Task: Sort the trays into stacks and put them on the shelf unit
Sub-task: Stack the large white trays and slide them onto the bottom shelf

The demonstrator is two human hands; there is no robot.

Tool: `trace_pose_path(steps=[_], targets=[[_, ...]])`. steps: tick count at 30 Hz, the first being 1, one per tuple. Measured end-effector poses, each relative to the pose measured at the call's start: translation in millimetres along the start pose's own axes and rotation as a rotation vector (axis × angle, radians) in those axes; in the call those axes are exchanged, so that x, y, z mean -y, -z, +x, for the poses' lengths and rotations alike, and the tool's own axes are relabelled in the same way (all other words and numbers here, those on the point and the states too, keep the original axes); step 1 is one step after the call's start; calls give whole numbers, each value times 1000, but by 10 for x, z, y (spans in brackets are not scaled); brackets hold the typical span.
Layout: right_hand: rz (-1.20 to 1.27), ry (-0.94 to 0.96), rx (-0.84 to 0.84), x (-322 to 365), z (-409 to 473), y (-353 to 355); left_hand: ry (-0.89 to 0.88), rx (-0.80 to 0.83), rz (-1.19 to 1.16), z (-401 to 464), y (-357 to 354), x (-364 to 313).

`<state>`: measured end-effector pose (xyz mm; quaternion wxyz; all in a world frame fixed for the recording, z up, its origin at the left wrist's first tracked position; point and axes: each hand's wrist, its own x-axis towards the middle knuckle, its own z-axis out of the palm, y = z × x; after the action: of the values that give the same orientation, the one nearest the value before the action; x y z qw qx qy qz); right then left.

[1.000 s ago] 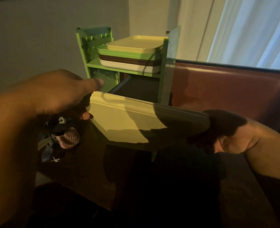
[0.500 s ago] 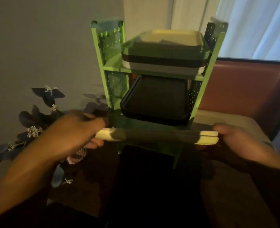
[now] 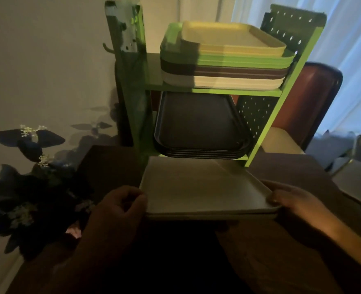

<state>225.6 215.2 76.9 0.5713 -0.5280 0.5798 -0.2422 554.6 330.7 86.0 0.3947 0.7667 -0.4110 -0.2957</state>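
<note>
Gripping a small stack of pale trays point(image 3: 205, 187) by its short edges, the left hand point(image 3: 120, 206) and right hand point(image 3: 290, 200) each curl closed around a near corner, holding it level just before the green shelf unit point(image 3: 266, 119). Dark trays point(image 3: 198, 126) fill its lower shelf; yellow, green, brown and white trays point(image 3: 224, 60) are piled above. No readable lettering appears on anything.

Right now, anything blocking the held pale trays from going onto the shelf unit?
Yes. The pale trays sit in front of the shelf unit, but the dark trays fill the lower shelf and a mixed stack fills the upper one. No free shelf is visible.
</note>
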Motion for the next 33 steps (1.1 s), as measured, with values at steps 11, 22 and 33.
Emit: trace_pose_path(steps=[11, 22, 33], targets=[[65, -158, -243, -557, 770, -762, 153, 2, -72, 685, -669, 633], [-125, -147, -419, -838, 990, -922, 239, -72, 17, 915, -993, 1019], [-178, -49, -271, -534, 889, -741, 167, -16, 103, 1114, -873, 1032]])
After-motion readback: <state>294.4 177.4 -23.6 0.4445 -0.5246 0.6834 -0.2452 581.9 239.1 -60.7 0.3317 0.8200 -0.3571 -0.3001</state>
